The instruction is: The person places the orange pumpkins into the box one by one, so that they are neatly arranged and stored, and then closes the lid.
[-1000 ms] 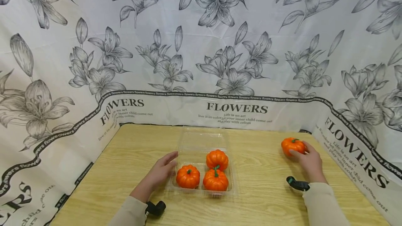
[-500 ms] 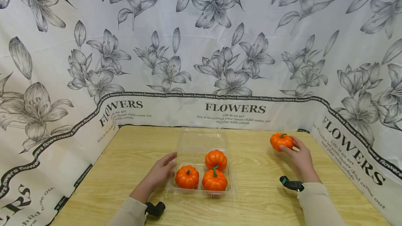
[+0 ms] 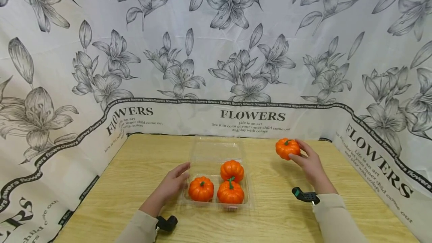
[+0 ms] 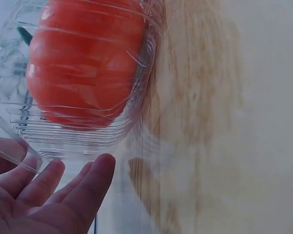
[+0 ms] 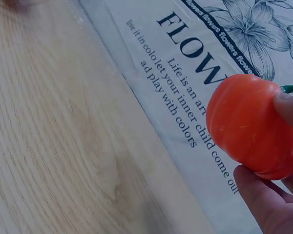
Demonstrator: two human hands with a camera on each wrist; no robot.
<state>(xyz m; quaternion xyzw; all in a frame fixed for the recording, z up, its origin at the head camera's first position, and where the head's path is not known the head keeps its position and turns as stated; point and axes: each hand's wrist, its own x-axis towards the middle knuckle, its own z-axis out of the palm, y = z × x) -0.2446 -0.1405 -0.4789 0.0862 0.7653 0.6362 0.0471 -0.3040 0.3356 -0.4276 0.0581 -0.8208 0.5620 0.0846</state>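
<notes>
My right hand (image 3: 311, 165) grips a small orange artificial pumpkin (image 3: 287, 149) with a green stem, raised over the right back of the table. In the right wrist view the thumb and fingers pinch this pumpkin (image 5: 251, 126) from either side. An open clear plastic clamshell container (image 3: 249, 194) lies left of the middle. It holds a pumpkin at front left (image 3: 201, 189), one at front right (image 3: 231, 193) and one at back right (image 3: 232, 171). My left hand (image 3: 173, 183) touches the container's left side. In the left wrist view its fingers (image 4: 85, 187) are fairly straight beside the ridged wall.
The container's transparent lid (image 3: 216, 149) lies folded back towards the far edge of the wooden table (image 3: 141, 153). Flower-printed white cloth (image 3: 189, 115) encloses the back and sides. Black camera mounts sit on the left wrist (image 3: 167, 223) and the right wrist (image 3: 305, 195).
My right hand has carried its pumpkin leftward and slightly up, from the table's right side towards the container. The left hand and the container have stayed in place.
</notes>
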